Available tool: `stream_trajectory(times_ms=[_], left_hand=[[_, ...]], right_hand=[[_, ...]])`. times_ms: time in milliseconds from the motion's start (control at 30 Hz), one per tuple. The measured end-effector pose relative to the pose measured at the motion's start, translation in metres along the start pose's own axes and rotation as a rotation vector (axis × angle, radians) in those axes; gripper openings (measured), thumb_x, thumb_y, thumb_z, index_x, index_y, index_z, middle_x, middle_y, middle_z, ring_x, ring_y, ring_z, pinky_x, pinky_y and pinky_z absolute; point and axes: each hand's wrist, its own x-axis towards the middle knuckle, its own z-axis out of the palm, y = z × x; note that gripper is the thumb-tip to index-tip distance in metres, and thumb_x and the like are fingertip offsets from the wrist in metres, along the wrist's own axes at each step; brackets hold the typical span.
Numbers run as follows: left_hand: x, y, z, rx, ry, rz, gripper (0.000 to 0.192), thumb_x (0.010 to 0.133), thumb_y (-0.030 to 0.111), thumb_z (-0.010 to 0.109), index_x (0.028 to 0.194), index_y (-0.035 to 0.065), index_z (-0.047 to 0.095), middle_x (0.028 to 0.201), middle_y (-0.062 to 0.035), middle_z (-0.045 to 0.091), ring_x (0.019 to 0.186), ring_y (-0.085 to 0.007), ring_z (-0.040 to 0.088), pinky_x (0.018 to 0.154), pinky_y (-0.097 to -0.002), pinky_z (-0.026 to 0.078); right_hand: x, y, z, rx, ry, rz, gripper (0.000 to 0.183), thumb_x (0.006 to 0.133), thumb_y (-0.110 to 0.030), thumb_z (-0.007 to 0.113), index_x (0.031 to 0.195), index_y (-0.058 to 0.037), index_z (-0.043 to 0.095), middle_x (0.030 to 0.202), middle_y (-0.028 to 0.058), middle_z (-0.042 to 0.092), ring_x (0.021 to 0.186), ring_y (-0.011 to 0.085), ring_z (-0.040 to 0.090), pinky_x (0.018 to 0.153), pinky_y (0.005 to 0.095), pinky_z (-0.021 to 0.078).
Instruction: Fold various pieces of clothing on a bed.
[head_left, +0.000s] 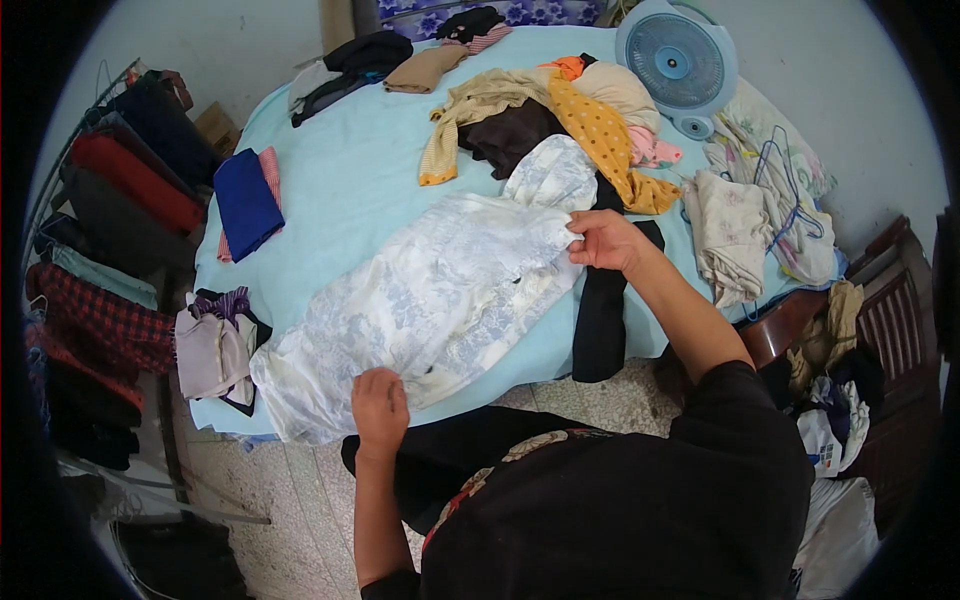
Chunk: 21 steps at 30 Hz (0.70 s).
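A white garment with a pale blue pattern (420, 277) lies stretched diagonally across the light blue sheet (337, 165) of a bed. My right hand (609, 240) pinches its upper right end between thumb and fingers. At the near edge, toward the lower left, my left hand (379, 409) has its fingers curled on the cloth; its fingertips are partly hidden. Another bunched part of similar pale blue cloth (555, 174) lies just beyond, and whether it joins the garment is unclear. Black cloth (600, 322) hangs over the bed's near edge below my right hand.
Beyond the garment is a heap with a mustard dotted garment (600, 142) and dark brown cloth (514, 135). A blue fan (675, 64) stands at the back right, near wire hangers (780, 187). Folded blue cloth (249, 204) lies left, beside a clothes rack (45, 180).
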Motion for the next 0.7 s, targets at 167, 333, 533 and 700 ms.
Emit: stream_trajectory(times_ms=[167, 333, 533, 700], left_hand=[[0.002, -0.007, -0.022, -0.445, 0.118, -0.514, 0.013, 0.079, 0.002, 0.056, 0.092, 0.0025, 0.059, 0.088, -0.0075, 0.059, 0.082, -0.0207, 0.055, 0.072, -0.0303, 0.042], [-0.007, -0.015, -0.043, -0.545, 0.116, -0.394, 0.012, 0.079, 0.001, 0.056, 0.091, 0.0011, 0.058, 0.09, -0.0076, 0.059, 0.086, -0.0173, 0.055, 0.082, -0.0278, 0.042], [-0.023, -0.021, -0.05, -0.433, 0.031, -0.193, 0.014, 0.07, -0.002, 0.062, 0.083, 0.0036, 0.059, 0.095, -0.0096, 0.061, 0.092, -0.0254, 0.056, 0.084, -0.0336, 0.043], [-0.012, -0.017, -0.062, -0.428, -0.085, -0.187, 0.014, 0.074, 0.003, 0.066, 0.088, 0.0041, 0.064, 0.104, -0.0102, 0.062, 0.101, -0.025, 0.055, 0.09, -0.0338, 0.04]], right_hand=[[-0.001, 0.001, -0.001, 0.049, -0.152, 0.027, 0.008, 0.077, -0.006, 0.059, 0.084, -0.0038, 0.056, 0.077, 0.0077, 0.059, 0.062, 0.0195, 0.06, 0.059, 0.0365, 0.0557], [0.003, 0.023, 0.009, -0.399, 0.08, 0.057, 0.007, 0.078, -0.008, 0.06, 0.081, -0.0035, 0.057, 0.075, 0.0086, 0.058, 0.063, 0.0204, 0.059, 0.054, 0.0348, 0.0539], [0.011, 0.037, 0.021, -0.802, 0.209, 0.044, 0.012, 0.076, -0.01, 0.063, 0.084, -0.0042, 0.057, 0.074, 0.0079, 0.058, 0.058, 0.0194, 0.059, 0.045, 0.0318, 0.0492], [0.008, 0.03, 0.019, -0.696, 0.152, 0.189, 0.016, 0.077, -0.013, 0.062, 0.089, -0.006, 0.055, 0.071, 0.0068, 0.057, 0.051, 0.0188, 0.057, 0.039, 0.0308, 0.0419]])
